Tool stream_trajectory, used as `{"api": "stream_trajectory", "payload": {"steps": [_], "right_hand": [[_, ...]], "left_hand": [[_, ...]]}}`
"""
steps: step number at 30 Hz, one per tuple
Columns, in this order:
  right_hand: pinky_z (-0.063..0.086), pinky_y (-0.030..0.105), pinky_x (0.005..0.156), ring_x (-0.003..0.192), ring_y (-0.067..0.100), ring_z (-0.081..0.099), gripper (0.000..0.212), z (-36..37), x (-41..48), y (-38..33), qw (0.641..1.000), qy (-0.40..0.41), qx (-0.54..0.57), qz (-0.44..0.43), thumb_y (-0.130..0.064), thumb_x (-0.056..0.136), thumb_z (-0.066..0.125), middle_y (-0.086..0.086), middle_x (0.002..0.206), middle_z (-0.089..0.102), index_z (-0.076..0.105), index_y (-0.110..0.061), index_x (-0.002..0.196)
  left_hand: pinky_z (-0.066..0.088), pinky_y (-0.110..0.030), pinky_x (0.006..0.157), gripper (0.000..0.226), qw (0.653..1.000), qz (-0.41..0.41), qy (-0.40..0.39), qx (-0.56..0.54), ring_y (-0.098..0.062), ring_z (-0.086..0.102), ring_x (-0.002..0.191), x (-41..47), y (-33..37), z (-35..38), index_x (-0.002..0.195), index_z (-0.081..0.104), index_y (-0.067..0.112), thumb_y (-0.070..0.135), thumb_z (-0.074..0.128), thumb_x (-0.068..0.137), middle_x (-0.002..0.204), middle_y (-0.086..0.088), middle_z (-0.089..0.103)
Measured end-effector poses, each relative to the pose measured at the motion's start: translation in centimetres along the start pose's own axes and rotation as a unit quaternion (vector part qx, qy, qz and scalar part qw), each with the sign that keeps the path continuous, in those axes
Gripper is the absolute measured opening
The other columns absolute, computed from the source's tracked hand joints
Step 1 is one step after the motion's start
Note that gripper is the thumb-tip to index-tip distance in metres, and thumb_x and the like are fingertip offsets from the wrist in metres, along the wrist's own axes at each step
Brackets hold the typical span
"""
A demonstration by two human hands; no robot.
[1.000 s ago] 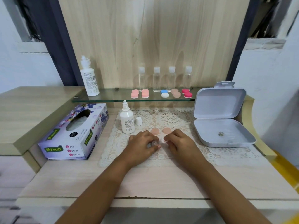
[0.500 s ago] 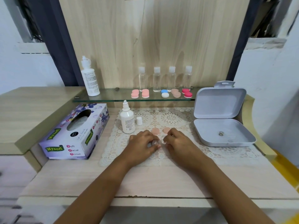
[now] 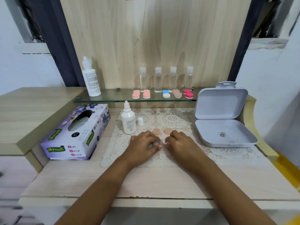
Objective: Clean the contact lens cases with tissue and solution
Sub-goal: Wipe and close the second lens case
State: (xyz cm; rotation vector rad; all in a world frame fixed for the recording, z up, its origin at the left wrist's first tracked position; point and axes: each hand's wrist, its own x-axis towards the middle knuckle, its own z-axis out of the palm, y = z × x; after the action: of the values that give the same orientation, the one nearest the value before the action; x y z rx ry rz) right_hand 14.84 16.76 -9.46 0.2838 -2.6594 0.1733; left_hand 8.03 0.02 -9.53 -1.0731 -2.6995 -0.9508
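Your left hand (image 3: 143, 144) and right hand (image 3: 180, 143) are down on the lace mat (image 3: 178, 120), knuckles up, fingertips nearly meeting. The left fingers are curled in and pinching something small and clear (too hidden to name, possibly the case body); the right fingers are bent around a white scrap (image 3: 164, 141), though I cannot tell how firmly they grip. Just beyond your fingertips on the mat lie two peach caps (image 3: 156, 132). At the mat's left edge stands the small solution bottle (image 3: 128, 120), uncapped, its white cap (image 3: 140, 121) just beside it. Left of the mat sits the tissue box (image 3: 76, 133); off the mat's right end, the grey hinged box (image 3: 222, 117) lies open. Behind the mat, the glass shelf (image 3: 113, 97) carries more lens cases (image 3: 162, 94), four clear bottles (image 3: 165, 79) and a tall white bottle (image 3: 90, 78).
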Motion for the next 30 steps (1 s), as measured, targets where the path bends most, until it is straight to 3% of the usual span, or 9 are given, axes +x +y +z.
{"api": "stream_trajectory", "payload": {"steps": [4,8,14,20,26,30], "right_hand": [[0.047,0.036,0.054,0.070,0.026,0.058,0.035,-0.20,0.19,-0.26,1.000,-0.012,-0.005,0.021,-0.038,0.083,0.037,0.003,0.083,0.057,0.062,-0.014,0.084],[0.042,0.036,0.074,0.093,0.023,0.053,0.055,-0.60,0.21,0.14,0.996,-0.036,0.068,0.043,-0.054,0.081,0.025,0.000,0.100,0.055,0.063,-0.019,0.101],[0.040,0.037,0.078,0.096,0.022,0.050,0.060,-0.36,0.02,0.35,0.995,-0.039,0.086,0.045,-0.054,0.080,0.020,-0.002,0.103,0.054,0.062,-0.021,0.107],[0.047,0.034,0.054,0.071,0.024,0.060,0.033,-0.07,0.10,-0.15,0.999,0.011,-0.006,0.031,-0.039,0.082,0.037,-0.001,0.080,0.059,0.064,-0.019,0.084],[0.038,0.033,0.069,0.089,0.023,0.055,0.046,-0.24,-0.01,0.08,0.998,-0.014,0.049,0.042,-0.051,0.081,0.027,-0.002,0.097,0.057,0.060,-0.022,0.098],[0.038,0.031,0.070,0.086,0.017,0.054,0.022,-0.37,-0.40,0.24,0.980,0.040,0.177,0.078,-0.037,0.091,0.046,-0.006,0.096,0.053,0.056,-0.019,0.099]], "left_hand": [[0.037,-0.046,0.097,0.026,1.000,0.004,0.002,0.005,-0.006,0.049,0.109,0.02,0.02,-0.02,0.110,0.067,0.026,0.037,0.060,0.087,0.106,0.014,0.055],[0.038,-0.047,0.095,0.032,1.000,0.008,-0.003,0.002,-0.006,0.050,0.108,-0.02,0.09,-0.08,0.109,0.067,0.026,0.044,0.057,0.084,0.101,0.018,0.052],[0.039,-0.047,0.094,0.042,1.000,0.006,0.001,0.000,-0.004,0.050,0.105,-0.09,0.08,-0.05,0.108,0.068,0.026,0.050,0.050,0.079,0.098,0.019,0.051],[0.039,-0.047,0.094,0.025,1.000,0.017,0.013,0.004,-0.004,0.049,0.104,-0.12,-0.09,0.04,0.106,0.068,0.026,0.039,0.061,0.086,0.099,0.019,0.051],[0.039,-0.047,0.094,0.024,1.000,0.017,0.016,-0.003,-0.004,0.049,0.104,-0.13,-0.06,0.09,0.106,0.068,0.027,0.038,0.061,0.086,0.099,0.019,0.052],[0.038,-0.045,0.096,0.031,1.000,0.008,0.010,0.006,-0.005,0.049,0.101,-0.20,0.00,0.03,0.114,0.065,0.025,0.041,0.057,0.089,0.100,0.016,0.052]]}}
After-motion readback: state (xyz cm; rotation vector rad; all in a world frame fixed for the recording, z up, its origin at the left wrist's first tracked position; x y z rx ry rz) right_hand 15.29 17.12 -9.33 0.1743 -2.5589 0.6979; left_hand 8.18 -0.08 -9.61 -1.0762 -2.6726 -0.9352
